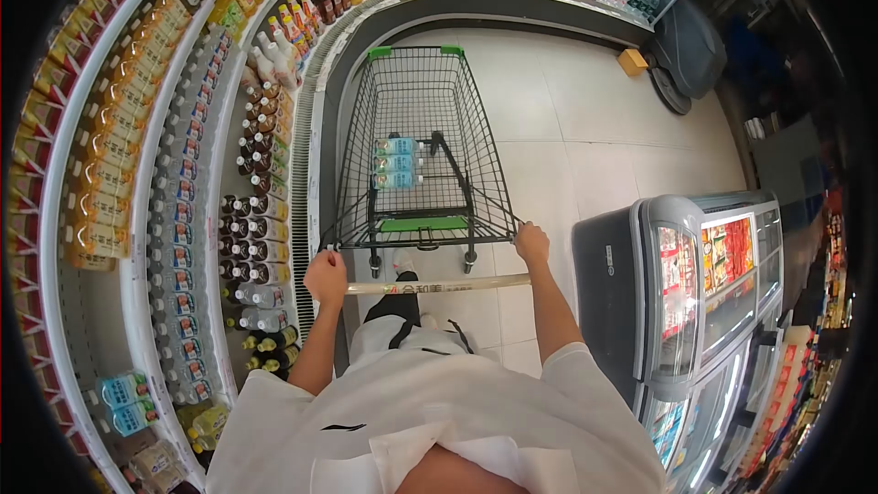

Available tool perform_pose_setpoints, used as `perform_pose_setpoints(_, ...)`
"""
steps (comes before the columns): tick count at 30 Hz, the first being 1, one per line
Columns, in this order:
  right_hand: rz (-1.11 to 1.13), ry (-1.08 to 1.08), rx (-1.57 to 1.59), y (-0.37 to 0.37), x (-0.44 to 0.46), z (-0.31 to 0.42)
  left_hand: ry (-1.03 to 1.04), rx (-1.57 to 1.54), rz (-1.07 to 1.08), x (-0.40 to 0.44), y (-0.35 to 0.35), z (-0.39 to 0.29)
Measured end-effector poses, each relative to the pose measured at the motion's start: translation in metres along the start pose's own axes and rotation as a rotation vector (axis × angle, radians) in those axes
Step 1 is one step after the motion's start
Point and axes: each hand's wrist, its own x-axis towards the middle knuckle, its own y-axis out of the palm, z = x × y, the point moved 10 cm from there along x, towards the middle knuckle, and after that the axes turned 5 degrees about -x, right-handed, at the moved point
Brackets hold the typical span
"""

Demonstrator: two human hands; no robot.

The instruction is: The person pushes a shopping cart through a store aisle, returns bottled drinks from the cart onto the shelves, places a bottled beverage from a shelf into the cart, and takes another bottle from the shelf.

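A black wire shopping cart [430, 82] with green trim stands in front of me. My left hand [326, 277] is closed round its left side, beside the left end of the pale handle bar [439, 286]. At the cart's near right corner, my right hand [532, 243] is wrapped round the frame, above the bar's right end. Three bottles with light blue labels [396, 163] lie side by side in the basket.
Curved shelves [306, 128] of bottled drinks run along the left and far side. On the right stands a grey freezer [608, 284] with glass lids. A small tan box [632, 62] and a dark rounded object [690, 50] are at the far right.
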Motion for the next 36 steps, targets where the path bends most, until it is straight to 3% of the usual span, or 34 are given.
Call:
perform_pose_setpoints(9,-0.129,0.092,-0.123,-0.06,0.108,0.046,0.048,-0.102,-0.042,0.128,0.053,-0.055)
perform_pose_setpoints(11,-0.313,0.082,-0.052,-0.078,0.126,0.055,0.069,-0.11,-0.049,0.16,0.065,-0.067)
perform_pose_setpoints(14,-0.359,0.138,0.022,-0.079,0.151,0.069,0.126,-0.115,-0.065,0.214,0.078,-0.09)
perform_pose_setpoints(25,-0.318,0.293,0.132,-0.111,0.198,0.15,0.258,0.016,0.11,0.399,0.161,-0.136)
perform_pose_setpoints(31,-0.312,0.315,0.116,-0.133,0.268,0.135,0.291,0.136,0.295,0.434,0.208,-0.196)
perform_pose_setpoints(36,-0.328,0.328,0.104,-0.159,0.337,0.107,0.264,0.024,0.238,0.451,0.224,-0.254)
